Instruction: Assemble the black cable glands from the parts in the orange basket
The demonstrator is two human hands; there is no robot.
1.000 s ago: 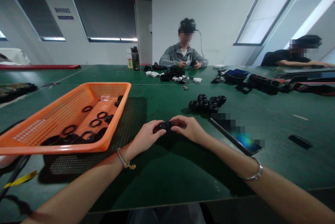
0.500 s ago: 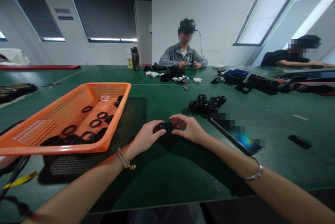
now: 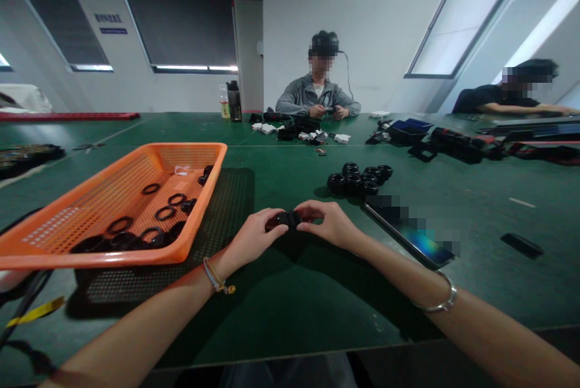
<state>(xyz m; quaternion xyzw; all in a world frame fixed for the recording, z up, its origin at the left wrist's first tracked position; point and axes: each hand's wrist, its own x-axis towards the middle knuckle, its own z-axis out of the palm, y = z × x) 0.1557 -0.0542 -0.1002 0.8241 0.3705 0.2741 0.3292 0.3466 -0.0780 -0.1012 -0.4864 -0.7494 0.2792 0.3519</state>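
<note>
Just above the green table, my left hand (image 3: 254, 235) grips one end of a small black round fitting (image 3: 289, 219) between thumb and fingers. My right hand (image 3: 331, 226) pinches the other end with thumb and forefinger, its fingers curled. Both hands partly cover the fitting, so its exact kind is hard to make out. Beyond my right hand, several glossy black round parts (image 3: 352, 182) stand in a cluster. On the left, an orange perforated basket (image 3: 207, 210) holds loose black rings (image 3: 165, 213) and other black pieces.
A phone (image 3: 403, 232) lies right of my right hand, with a small black piece (image 3: 521, 245) farther right. White and black parts (image 3: 303, 132) lie before a person (image 3: 317, 98) across the table (image 3: 281, 315). Bottles (image 3: 234, 102) stand at the back.
My right hand's fingers have closed in slightly around the right end of the black fitting. My left hand keeps about the same place.
</note>
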